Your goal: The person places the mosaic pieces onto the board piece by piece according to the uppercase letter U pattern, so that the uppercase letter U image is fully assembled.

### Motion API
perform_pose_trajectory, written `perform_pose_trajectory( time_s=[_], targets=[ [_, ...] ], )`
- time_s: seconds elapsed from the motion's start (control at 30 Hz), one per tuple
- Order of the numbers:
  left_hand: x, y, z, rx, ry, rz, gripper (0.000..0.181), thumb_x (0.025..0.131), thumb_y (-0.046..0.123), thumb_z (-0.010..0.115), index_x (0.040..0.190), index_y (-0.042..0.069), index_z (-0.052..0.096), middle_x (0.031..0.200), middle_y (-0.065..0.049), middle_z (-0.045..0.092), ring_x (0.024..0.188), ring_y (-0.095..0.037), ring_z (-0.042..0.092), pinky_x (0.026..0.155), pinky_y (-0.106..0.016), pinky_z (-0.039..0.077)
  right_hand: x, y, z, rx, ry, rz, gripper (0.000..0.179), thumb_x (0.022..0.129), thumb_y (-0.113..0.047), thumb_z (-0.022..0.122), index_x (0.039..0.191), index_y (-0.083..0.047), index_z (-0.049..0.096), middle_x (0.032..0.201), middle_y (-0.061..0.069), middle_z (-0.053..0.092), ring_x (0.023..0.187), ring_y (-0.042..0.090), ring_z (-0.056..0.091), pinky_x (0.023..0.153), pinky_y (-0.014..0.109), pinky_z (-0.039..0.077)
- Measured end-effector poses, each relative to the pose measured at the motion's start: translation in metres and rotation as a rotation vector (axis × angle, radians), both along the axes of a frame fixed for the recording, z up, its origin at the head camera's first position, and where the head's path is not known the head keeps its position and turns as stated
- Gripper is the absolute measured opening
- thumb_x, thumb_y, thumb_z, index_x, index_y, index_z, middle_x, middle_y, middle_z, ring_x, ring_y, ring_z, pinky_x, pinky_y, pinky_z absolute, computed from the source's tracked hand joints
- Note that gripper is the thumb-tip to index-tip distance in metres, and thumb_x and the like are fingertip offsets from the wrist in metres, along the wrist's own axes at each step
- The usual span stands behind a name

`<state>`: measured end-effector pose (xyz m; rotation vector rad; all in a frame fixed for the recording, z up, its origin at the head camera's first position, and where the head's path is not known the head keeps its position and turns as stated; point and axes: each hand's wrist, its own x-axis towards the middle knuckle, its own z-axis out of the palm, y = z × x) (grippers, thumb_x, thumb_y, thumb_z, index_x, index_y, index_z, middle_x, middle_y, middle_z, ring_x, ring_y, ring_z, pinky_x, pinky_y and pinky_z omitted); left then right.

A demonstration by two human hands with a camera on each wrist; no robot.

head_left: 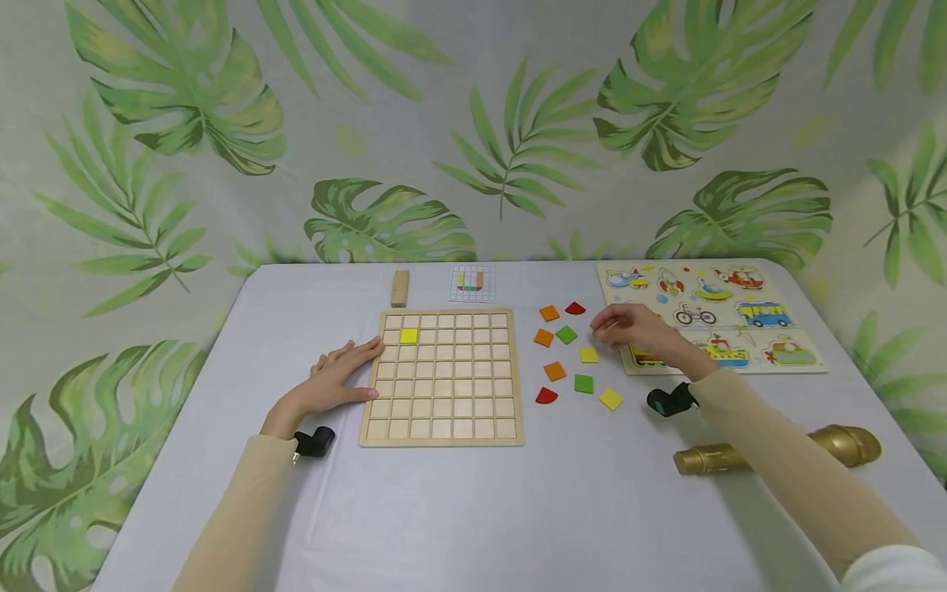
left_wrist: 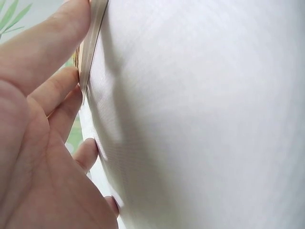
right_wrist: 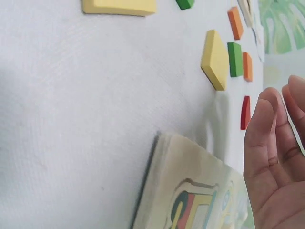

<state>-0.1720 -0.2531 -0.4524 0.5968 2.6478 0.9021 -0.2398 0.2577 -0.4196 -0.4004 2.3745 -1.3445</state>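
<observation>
A wooden grid board (head_left: 442,378) lies flat on the table, with one yellow square tile (head_left: 409,335) in its upper left part. My left hand (head_left: 336,380) rests along the board's left edge, thumb and fingertips touching it; the left wrist view shows the fingers (left_wrist: 57,90) spread and fairly straight. To the right of the board lie loose tiles: orange squares (head_left: 543,338), green squares (head_left: 584,384), yellow squares (head_left: 610,400) and red quarter-circles (head_left: 546,395). Just right of them hovers my right hand (head_left: 635,329), its fingers loosely bent and nothing visible between them.
Behind the board are a small wooden block (head_left: 399,289) and a pattern card (head_left: 473,284) with a coloured U shape on a grid. A picture puzzle board (head_left: 713,316) lies at the back right, partly under my right hand. A gold cylindrical object (head_left: 713,459) lies below my right forearm.
</observation>
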Motion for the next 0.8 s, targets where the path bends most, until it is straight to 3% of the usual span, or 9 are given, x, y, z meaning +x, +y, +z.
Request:
perform_pose_trajectory(
  time_s=[0.37, 0.8],
  targets=[
    [0.000, 0.000, -0.001, -0.003, 0.008, 0.002, 0.079, 0.088, 0.034, 0.069, 0.151, 0.008, 0.028, 0.158, -0.011, 0.016, 0.142, -0.043, 0.001, 0.101, -0.069, -0.006, 0.002, -0.011, -0.009, 0.145, 0.113, 0.065, 0.019, 0.085, 0.007, 0.062, 0.103, 0.003, 0.064, 0.097, 0.013, 0.064, 0.084, 0.025, 0.054, 0.073, 0.026, 0.047],
    [-0.002, -0.001, -0.003, 0.005, -0.002, 0.001, 0.080, 0.088, 0.035, 0.069, 0.152, 0.010, 0.028, 0.158, -0.010, 0.016, 0.142, -0.042, 0.001, 0.101, -0.069, -0.006, 0.004, -0.025, -0.016, 0.297, 0.214, 0.102, 0.021, 0.077, 0.011, 0.069, 0.092, -0.003, 0.066, 0.085, 0.004, 0.061, 0.081, 0.023, 0.051, 0.074, 0.035, 0.045]
  ],
)
